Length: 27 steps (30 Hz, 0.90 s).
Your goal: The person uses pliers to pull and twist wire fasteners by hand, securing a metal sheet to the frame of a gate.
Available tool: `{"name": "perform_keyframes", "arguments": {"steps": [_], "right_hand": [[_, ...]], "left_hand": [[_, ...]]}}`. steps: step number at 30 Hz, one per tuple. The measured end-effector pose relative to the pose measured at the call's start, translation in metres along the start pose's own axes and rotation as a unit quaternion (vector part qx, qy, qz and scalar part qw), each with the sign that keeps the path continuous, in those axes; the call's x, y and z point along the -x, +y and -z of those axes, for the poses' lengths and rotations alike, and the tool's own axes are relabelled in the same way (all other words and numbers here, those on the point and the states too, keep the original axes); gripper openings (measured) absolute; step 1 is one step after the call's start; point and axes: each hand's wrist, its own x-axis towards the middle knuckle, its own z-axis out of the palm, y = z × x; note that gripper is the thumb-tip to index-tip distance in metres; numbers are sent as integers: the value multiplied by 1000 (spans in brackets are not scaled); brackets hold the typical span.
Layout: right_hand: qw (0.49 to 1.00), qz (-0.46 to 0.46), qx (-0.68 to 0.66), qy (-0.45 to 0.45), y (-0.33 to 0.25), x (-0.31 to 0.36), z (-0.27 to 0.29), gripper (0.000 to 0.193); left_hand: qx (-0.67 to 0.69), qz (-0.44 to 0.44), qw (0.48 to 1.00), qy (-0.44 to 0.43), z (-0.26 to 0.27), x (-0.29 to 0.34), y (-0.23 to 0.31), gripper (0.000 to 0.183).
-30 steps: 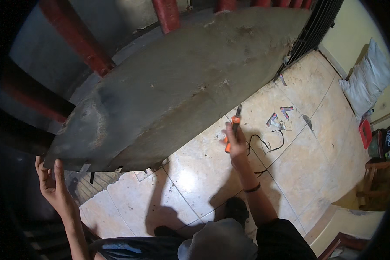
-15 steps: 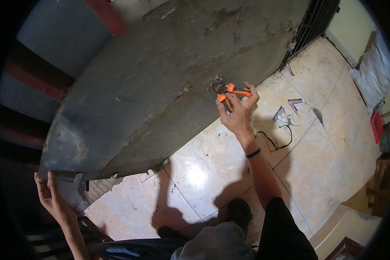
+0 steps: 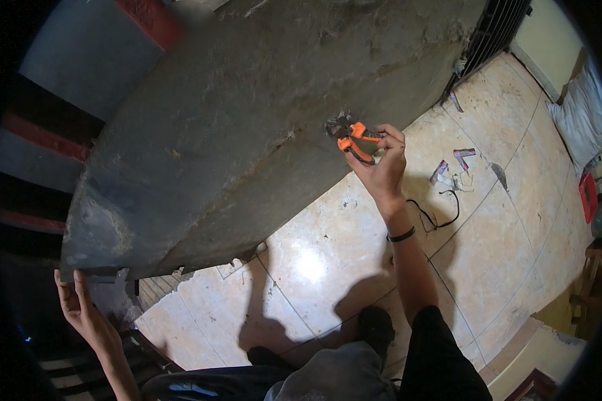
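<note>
Beneath a grey concrete slab (image 3: 247,127) over cream floor tiles (image 3: 508,240), my right hand (image 3: 380,170) clamps orange-handled pliers (image 3: 352,139) against its edge at one o'clock, while my left hand (image 3: 81,311) presses open-fingered at eight o'clock.

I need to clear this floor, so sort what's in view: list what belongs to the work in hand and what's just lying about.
In use:
- right hand gripping orange-handled pliers
- grey concrete slab, pliers' tip at its edge
- left hand at the slab's lower corner

Lying about:
- black cable on the tiled floor
- paper scraps
- white sack
- red container
</note>
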Motion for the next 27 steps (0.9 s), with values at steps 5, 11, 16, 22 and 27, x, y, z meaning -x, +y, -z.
{"name": "perform_keyframes", "arguments": {"steps": [5,11,16,22,27], "right_hand": [[996,-17,17,-84,-20,-23,13,58],[991,18,52,-120,-23,-33,21,58],[989,6,40,-144,-20,-34,29,56],[972,65,3,-226,-7,-40,32,56],[972,59,55,-220,11,-41,25,51]], "left_hand": [[9,-8,999,-30,10,-3,-6,49],[30,-1,999,-18,5,-3,-7,48],[26,-7,999,-27,4,-3,-6,48],[24,-12,999,-22,13,-4,-11,49],[31,-3,1000,2,6,-2,-10,55]]}}
